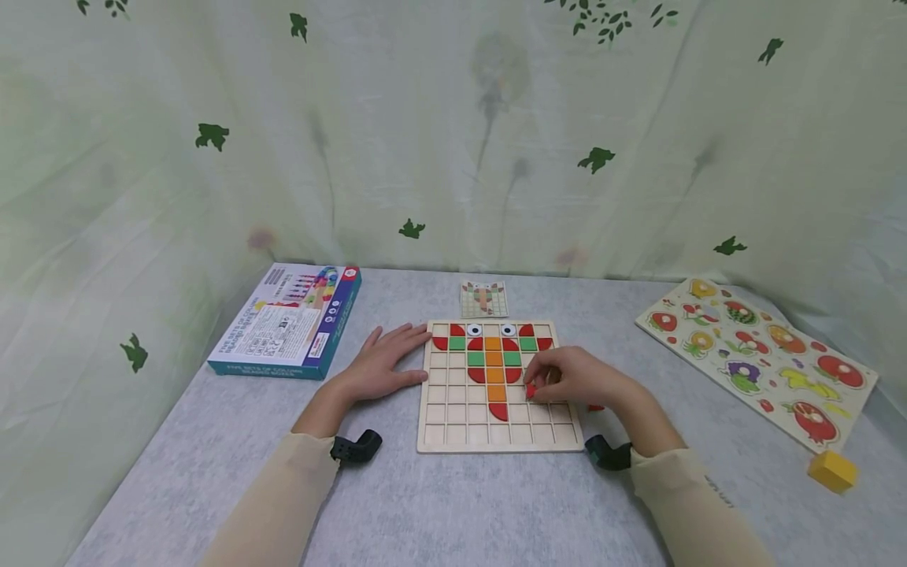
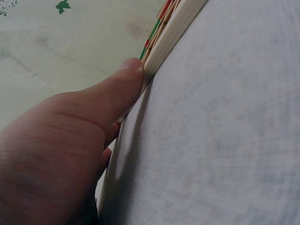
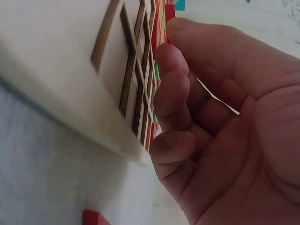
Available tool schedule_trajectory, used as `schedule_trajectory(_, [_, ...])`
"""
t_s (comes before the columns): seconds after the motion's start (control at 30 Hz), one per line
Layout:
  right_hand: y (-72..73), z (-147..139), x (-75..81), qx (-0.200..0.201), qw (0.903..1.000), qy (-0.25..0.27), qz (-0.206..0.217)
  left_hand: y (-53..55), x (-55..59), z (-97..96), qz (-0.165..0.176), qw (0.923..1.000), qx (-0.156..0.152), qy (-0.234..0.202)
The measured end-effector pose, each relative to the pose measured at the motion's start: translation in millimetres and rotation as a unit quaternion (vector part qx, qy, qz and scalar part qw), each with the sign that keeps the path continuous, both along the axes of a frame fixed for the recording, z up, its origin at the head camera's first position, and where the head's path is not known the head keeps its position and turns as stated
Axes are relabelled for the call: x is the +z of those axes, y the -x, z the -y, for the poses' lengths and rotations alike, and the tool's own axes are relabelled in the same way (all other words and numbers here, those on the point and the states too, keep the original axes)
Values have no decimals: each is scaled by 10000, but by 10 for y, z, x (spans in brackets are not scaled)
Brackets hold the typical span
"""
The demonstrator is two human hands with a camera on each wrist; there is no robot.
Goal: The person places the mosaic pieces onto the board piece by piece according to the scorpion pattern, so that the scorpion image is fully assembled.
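A wooden grid board point(image 1: 453, 433) lies flat on the table, its cells partly filled with red, green and orange pieces and two eye pieces. My left hand point(image 1: 383, 364) rests at the board's left edge with fingers spread; in the left wrist view the thumb point(image 2: 119, 82) touches the board's side. Over the right half of the board, my right hand point(image 1: 577, 374) pinches a small red piece point(image 1: 531, 390) between thumb and fingers. That red piece point(image 3: 170, 11) shows only in part in the right wrist view. Behind the board lies a pattern card point(image 1: 484, 300).
Just right of the board, another red piece point(image 1: 595, 408) lies partly behind the right wrist. A blue and white box point(image 1: 276, 331) is at the left. On the right are a fruit picture board point(image 1: 761, 354) and a yellow block point(image 1: 833, 471). A patterned curtain point(image 1: 453, 157) hangs behind.
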State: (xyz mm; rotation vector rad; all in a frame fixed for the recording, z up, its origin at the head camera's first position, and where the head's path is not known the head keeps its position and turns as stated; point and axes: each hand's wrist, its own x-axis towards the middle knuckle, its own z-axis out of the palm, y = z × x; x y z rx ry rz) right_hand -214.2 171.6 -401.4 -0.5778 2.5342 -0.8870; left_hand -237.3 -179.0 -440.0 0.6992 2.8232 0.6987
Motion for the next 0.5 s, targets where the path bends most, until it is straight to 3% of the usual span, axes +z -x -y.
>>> schedule_trajectory(0.27, [-61, 83, -3, 617, 9979, 122, 184, 2, -5, 3, 11, 10000, 6, 2])
schedule_trajectory(0.5, [-94, 147, -19, 715, 9970, 129, 259, 2, 3, 2, -2, 10000, -1, 6])
